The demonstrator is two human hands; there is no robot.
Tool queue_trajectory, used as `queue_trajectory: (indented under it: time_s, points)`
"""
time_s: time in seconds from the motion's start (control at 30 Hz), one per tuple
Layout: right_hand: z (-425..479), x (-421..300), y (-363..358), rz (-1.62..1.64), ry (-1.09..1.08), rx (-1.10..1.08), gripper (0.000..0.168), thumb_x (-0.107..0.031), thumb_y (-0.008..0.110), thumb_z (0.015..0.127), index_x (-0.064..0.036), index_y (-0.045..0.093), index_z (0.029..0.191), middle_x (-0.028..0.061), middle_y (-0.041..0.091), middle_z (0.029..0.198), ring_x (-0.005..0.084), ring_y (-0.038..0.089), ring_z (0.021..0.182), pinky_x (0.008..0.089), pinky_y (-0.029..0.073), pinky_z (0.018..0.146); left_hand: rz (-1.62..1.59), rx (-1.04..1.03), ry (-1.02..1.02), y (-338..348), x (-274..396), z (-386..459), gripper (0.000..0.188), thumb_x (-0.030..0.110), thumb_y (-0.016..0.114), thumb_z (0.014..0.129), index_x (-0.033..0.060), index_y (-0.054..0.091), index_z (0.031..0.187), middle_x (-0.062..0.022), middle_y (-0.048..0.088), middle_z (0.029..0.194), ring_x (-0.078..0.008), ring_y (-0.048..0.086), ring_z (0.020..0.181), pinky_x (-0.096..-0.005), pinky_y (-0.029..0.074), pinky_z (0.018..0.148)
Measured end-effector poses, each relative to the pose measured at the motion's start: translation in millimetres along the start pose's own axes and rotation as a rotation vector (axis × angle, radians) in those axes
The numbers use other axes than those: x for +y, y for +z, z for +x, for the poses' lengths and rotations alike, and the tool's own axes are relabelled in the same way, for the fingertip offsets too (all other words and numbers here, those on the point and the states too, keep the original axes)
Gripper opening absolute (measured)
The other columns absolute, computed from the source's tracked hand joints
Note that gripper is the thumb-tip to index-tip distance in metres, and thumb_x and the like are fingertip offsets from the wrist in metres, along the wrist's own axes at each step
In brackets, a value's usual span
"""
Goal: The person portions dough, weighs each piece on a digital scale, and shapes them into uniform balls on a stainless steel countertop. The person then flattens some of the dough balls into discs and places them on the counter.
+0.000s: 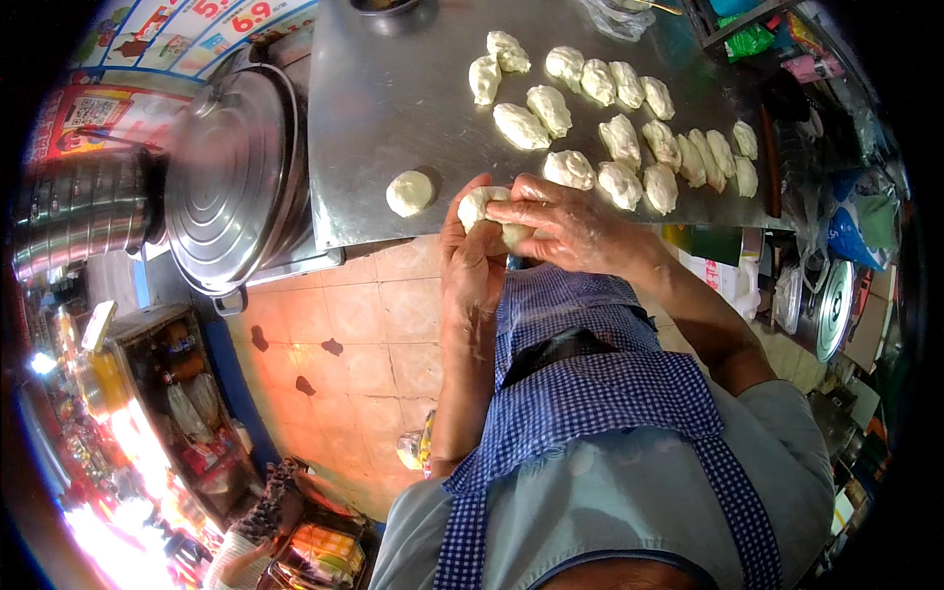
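Note:
A pale piece of dough [479, 208] is held between both hands, just over the near edge of the steel worktable [383, 96]. My left hand [472, 254] cups it from the left, thumb along its lower side. The fingers of my right hand [568, 225] press into it from the right and cover part of it. Left of my hands, a smooth round dough ball [409, 193] rests on the steel. Several rough, oblong dough pieces [621, 140] lie in loose rows beyond and to the right, the nearest one [569, 169] close to my right hand.
At the left stands a large pot with a domed metal lid [228, 177], beside a ribbed metal vessel [81, 210]. A dark bowl [383, 6] and a clear plastic bag [619, 21] sit at the far edge. A brown rod [769, 162] lies at the right end. Another person's arm [243, 560] shows lower left.

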State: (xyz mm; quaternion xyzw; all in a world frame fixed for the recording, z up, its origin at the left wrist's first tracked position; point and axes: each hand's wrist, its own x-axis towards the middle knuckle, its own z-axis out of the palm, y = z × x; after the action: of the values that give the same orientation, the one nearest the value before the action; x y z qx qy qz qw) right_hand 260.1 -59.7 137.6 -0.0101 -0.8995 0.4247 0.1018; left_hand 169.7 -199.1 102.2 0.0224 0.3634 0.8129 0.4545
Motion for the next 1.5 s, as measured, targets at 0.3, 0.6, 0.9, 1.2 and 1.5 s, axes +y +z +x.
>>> queue_trajectory:
  time_s: [0.3,0.6,0.9,1.2,1.5]
  points:
    - [11,-2,23,0.115,0.041,0.22,0.042,-0.011,0.07,0.083,-0.005,0.058,0.123,0.005,0.052,0.098,0.0203,0.061,0.087,0.0305,0.056,0.068,-0.086,-0.02,0.195,7,-11,-4,0.057,0.033,0.047,0.099,0.0062,0.029,0.146,-0.016,0.038,0.145,-0.0307,0.04,0.133,-0.0447,0.035,0.11]
    - [28,28,39,0.276,0.182,0.411,0.013,-0.011,0.061,0.092,0.0,0.063,0.099,0.0071,0.057,0.086,0.0162,0.059,0.078,0.0284,0.052,0.068,-0.179,0.025,0.044,-8,-9,-1,0.072,0.057,0.042,0.095,0.0092,0.027,0.147,-0.0113,0.034,0.147,-0.0281,0.037,0.133,-0.0459,0.031,0.11]
    - [32,37,33,0.411,0.292,0.246,0.022,-0.011,0.06,0.093,-0.002,0.06,0.113,0.008,0.06,0.094,0.0143,0.059,0.078,0.0267,0.05,0.065,-0.054,0.162,0.095,-17,-18,35,0.039,0.026,0.049,0.1,0.0015,0.049,0.131,-0.0132,0.054,0.129,-0.0218,0.052,0.119,-0.0358,0.045,0.101]
    - [40,48,51,0.135,0.16,0.196,0.017,-0.007,0.063,0.088,0.0,0.062,0.104,0.0093,0.056,0.091,0.0233,0.061,0.078,0.0328,0.053,0.067,-0.162,0.16,0.09,-28,-24,47,0.036,0.028,0.052,0.099,-0.0003,0.058,0.12,-0.0128,0.061,0.117,-0.0205,0.06,0.106,-0.035,0.052,0.09]
    - [44,52,59,0.021,0.021,0.133,0.036,-0.016,0.068,0.086,-0.005,0.059,0.119,0.0107,0.057,0.124,0.0264,0.057,0.111,0.0372,0.048,0.095,-0.346,0.414,-0.112,-75,-32,46,0.048,0.043,0.045,0.099,0.0002,0.054,0.12,-0.0165,0.062,0.111,-0.0262,0.063,0.1,-0.0385,0.054,0.086]
